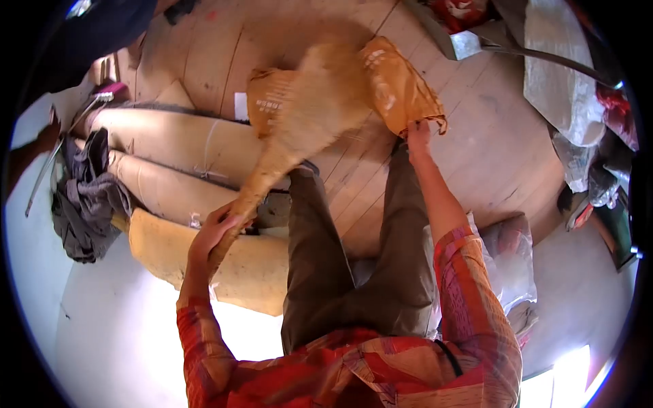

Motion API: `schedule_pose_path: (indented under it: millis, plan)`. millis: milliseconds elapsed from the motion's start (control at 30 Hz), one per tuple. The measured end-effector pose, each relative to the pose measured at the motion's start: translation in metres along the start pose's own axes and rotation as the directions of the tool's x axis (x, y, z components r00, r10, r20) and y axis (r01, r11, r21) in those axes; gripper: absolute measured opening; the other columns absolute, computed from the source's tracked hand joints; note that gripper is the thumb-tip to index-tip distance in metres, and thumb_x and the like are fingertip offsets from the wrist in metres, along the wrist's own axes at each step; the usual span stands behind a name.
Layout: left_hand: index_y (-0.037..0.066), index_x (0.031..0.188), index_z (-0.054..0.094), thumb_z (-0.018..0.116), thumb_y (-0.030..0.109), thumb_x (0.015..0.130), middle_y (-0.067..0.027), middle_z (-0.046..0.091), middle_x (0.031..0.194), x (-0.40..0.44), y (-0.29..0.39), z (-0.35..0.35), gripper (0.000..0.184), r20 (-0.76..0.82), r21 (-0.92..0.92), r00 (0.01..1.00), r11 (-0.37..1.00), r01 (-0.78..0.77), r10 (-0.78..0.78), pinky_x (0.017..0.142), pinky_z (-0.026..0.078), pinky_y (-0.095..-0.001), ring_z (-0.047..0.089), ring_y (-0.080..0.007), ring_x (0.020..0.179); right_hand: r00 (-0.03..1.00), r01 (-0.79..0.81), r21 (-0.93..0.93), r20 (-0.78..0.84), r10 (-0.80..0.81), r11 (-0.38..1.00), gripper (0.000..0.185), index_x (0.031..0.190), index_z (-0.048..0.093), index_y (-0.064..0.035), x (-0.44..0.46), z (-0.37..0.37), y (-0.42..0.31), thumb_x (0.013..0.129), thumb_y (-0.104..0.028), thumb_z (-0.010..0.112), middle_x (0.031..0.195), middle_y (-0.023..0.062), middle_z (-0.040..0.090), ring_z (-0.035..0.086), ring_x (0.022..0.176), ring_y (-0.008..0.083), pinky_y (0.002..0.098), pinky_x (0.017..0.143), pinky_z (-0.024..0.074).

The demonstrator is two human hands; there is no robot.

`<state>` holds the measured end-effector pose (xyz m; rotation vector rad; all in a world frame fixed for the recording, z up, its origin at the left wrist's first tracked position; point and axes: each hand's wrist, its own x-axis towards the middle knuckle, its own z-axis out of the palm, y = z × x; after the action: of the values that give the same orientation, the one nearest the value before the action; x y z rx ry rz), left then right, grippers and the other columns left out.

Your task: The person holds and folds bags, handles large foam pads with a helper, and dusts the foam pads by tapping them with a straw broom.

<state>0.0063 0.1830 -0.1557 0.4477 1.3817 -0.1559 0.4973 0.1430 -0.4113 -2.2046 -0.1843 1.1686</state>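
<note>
My left hand (pixel 221 231) is closed round the narrow handle of a tan, fan-shaped broom (pixel 320 102). Its wide end spreads forward above the floor and is smeared by motion. My right hand (pixel 420 132) pinches the lower edge of an orange-brown plastic bag (pixel 401 88) with white print, held to the right of the broom head. More orange-brown printed plastic (pixel 265 95) shows left of the broom; whether it belongs to the same bag I cannot tell, as the broom hides the middle.
Long tan rolls (pixel 170 139) lie to the left, with dark crumpled cloth (pixel 88 197) at their end. Clear plastic bags (pixel 510 258) stand by my right side. White sacking (pixel 561 75) and a curved rod (pixel 551 58) are at the upper right. Another person's dark clothing (pixel 95 41) shows upper left.
</note>
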Motion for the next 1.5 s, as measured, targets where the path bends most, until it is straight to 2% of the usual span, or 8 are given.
schedule_pose_path:
  millis: [133,333,567,867,933,1067,1267,1500]
  plan:
    - [0.003,0.134,0.039,0.057,0.015,0.085,-0.0061,0.058,0.095,-0.020,0.010,-0.014,0.054,-0.241,0.327,0.970,0.943,0.064,0.017,0.067,0.047,-0.0261,0.054,-0.0113,0.076,0.934,-0.160,-0.098,0.308,0.183,0.982,0.037,0.116,0.047,0.0009,-0.010,-0.026,-0.048,0.090,-0.025,0.053,0.093,0.0082,0.058,0.057,0.079,0.0212,0.0351,0.070,0.0457]
    - [0.004,0.135,0.036,0.062,0.011,0.081,-0.0043,0.057,0.094,-0.040,0.038,0.019,0.061,-0.239,0.279,0.970,0.959,0.040,0.030,0.066,0.047,-0.0256,0.052,-0.0107,0.077,0.793,0.273,-0.542,-0.340,-0.505,0.795,0.066,0.121,0.046,-0.0002,0.097,-0.084,-0.017,0.076,-0.042,0.068,0.111,0.0194,0.057,0.054,0.103,0.0269,0.0370,0.089,0.0408]
    - [0.001,0.128,0.041,0.062,0.018,0.078,-0.0082,0.056,0.096,-0.015,0.100,0.076,0.057,-0.090,-0.012,0.994,0.998,-0.058,0.057,0.062,0.048,-0.0259,0.055,-0.0121,0.075,0.995,0.027,-0.528,0.096,0.028,0.849,0.112,0.139,0.007,0.0002,0.163,-0.054,0.003,0.067,-0.059,0.069,0.113,0.0272,0.052,0.060,0.094,0.0291,0.0358,0.081,0.0482]
    - [0.005,0.134,0.037,0.059,0.022,0.082,-0.0060,0.055,0.095,0.023,0.134,0.094,0.059,0.017,-0.065,0.997,0.995,0.079,-0.078,0.059,0.047,-0.0262,0.053,-0.0110,0.075,0.962,-0.140,-0.252,0.193,0.192,0.958,0.110,0.139,0.017,0.0007,0.116,-0.020,0.056,0.065,-0.063,0.068,0.134,0.0261,0.035,0.036,0.124,0.0348,0.0399,0.104,0.0299]
    - [0.006,0.135,0.037,0.057,0.022,0.085,-0.0049,0.055,0.092,0.014,0.125,0.095,0.056,-0.052,-0.067,0.994,0.994,0.088,-0.092,0.058,0.046,-0.0252,0.052,-0.0100,0.072,0.999,-0.032,-0.790,-0.045,-0.005,0.612,0.087,0.131,0.039,-0.0054,0.097,-0.024,0.005,0.068,-0.059,0.066,0.133,0.0214,0.037,0.042,0.119,0.0347,0.0402,0.098,0.0359]
    - [0.007,0.134,0.038,0.052,0.022,0.089,-0.0048,0.054,0.085,0.004,0.081,0.079,0.050,-0.328,0.217,0.944,0.976,0.029,0.045,0.055,0.047,-0.0239,0.053,-0.0115,0.066,0.981,0.018,-0.848,-0.087,-0.174,0.529,0.069,0.117,0.055,-0.0076,0.125,-0.036,0.010,0.070,-0.056,0.064,0.124,0.0172,0.050,0.052,0.106,0.0346,0.0407,0.091,0.0418]
    - [0.005,0.122,0.044,0.051,0.024,0.090,-0.0074,0.056,0.080,-0.005,0.056,0.100,0.038,-0.368,-0.205,0.924,0.978,0.030,-0.106,0.051,0.047,-0.0246,0.055,-0.0126,0.063,0.992,-0.082,-0.116,0.085,0.092,0.990,0.042,0.115,0.051,0.0015,0.138,-0.050,0.015,0.083,-0.026,0.060,0.100,0.0115,0.060,0.061,0.087,0.0231,0.0318,0.073,0.0491]
    - [0.007,0.135,0.034,0.055,0.021,0.089,-0.0042,0.056,0.086,-0.001,0.027,0.122,0.053,-0.252,-0.098,0.961,0.991,0.089,-0.111,0.058,0.048,-0.0252,0.055,-0.0115,0.069,0.978,-0.207,0.228,0.040,0.203,0.951,0.036,0.119,0.045,0.0022,0.100,-0.109,0.008,0.085,-0.007,0.055,0.094,0.0093,0.057,0.056,0.075,0.0143,0.0281,0.070,0.0499]
